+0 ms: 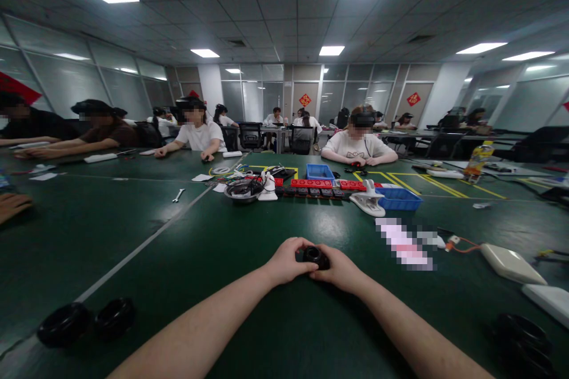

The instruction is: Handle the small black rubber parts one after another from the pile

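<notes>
Between both hands is a glossy black ring-shaped piece with a round hole facing up, at the table's near middle. My left hand grips its left side, thumb in front and fingers curled behind. From the other side my right hand closes around it, the thumb near the left thumb. The fingers partly cover the piece. Similar thick black rings lie on the table: one at the lower left, another beside it, and a stack, dark and blurred, at the lower right.
Across the green table stand red and black socket blocks, a cable-filled bowl, a white clamp and a blue bin. A wrench lies left; a white box lies right. Several people sit around.
</notes>
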`<state>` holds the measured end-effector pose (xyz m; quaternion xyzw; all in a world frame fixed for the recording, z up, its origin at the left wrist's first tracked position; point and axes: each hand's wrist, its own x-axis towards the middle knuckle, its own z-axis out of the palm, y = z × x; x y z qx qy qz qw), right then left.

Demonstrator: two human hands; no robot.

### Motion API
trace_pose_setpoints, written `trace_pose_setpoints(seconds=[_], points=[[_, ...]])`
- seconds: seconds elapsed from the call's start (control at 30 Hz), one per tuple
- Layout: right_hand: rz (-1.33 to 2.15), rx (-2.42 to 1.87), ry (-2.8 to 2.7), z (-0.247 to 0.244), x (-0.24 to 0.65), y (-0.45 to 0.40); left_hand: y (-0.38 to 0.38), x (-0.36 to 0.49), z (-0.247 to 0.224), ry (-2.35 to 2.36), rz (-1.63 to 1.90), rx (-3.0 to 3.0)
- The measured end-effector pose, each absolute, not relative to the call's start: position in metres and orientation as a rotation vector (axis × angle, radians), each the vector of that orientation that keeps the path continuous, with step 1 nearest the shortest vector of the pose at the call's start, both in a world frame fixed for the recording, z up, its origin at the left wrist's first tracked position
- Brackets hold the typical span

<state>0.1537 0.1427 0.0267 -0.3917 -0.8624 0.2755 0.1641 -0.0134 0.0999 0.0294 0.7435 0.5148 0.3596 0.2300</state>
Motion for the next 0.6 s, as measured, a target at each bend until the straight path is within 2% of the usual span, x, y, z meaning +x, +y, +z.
trace_pose_setpoints(seconds=[0.1, 0.17, 0.6], points=[[1.044, -0.915, -2.485, 0.032, 0.1622, 0.1463, 0.1018, -0.0197, 0.0314, 1.305, 0.918, 2.026], [1.095, -0.884, -2.483, 0.0326, 0.1635, 0.1474, 0.1031, -0.0214, 0.0311, 1.281, 0.904, 1.999], [1.024, -0.886, -2.489, 0.0252, 0.1626, 0.1533, 0.1049, -0.0197, 0.0287, 1.257, 0.914, 1.972]])
